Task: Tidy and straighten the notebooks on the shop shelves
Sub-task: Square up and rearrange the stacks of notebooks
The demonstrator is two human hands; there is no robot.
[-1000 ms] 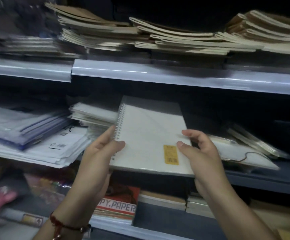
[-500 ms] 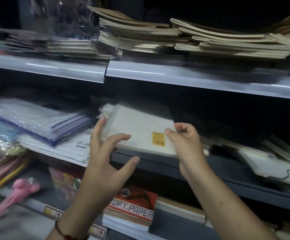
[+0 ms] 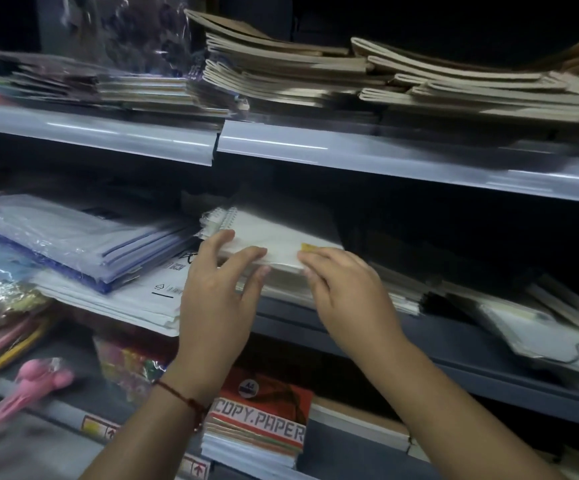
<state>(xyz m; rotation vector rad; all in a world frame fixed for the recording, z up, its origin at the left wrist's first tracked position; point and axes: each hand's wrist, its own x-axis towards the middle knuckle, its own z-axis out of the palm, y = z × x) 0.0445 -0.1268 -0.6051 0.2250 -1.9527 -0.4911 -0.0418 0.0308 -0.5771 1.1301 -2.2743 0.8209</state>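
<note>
Far left of the fingers, a pink plastic toy figure in clear wrap [image 3: 43,377] lies on the lowest shelf, with crinkly bags of coloured stationery [image 3: 2,317] above it. Nearer, on the middle grey metal shelf [image 3: 430,344], a stack of blue-edged notebooks sealed in clear film [image 3: 73,237] rests on flat white paper packs [image 3: 125,299], just left of the left hand's fingers.

The left hand [image 3: 217,299], a red thread bracelet [image 3: 182,398] on its wrist, has its fingers [image 3: 224,242] spread and fairly straight, the tips resting against the front left corner of the white spiral-bound notebook with a yellow price sticker [image 3: 274,233]. That notebook lies on top of a pile of similar spiral notebooks [image 3: 281,282] on the middle shelf, between the two hands. Below the left wrist, a red and white pack marked COPY PAPER [image 3: 263,420] sits on the lower shelf.

The right hand [image 3: 346,292] touches the notebook's front edge just beside the sticker; its fingers [image 3: 312,259] are curled close together against that edge, though whether they pinch it or only press cannot be told.

Right of these fingers, more clear-wrapped notebooks [image 3: 540,327] lie slanted on the same shelf. Above both hands, the upper shelf [image 3: 350,150] carries uneven stacks of brown-covered notebooks [image 3: 315,71].
</note>
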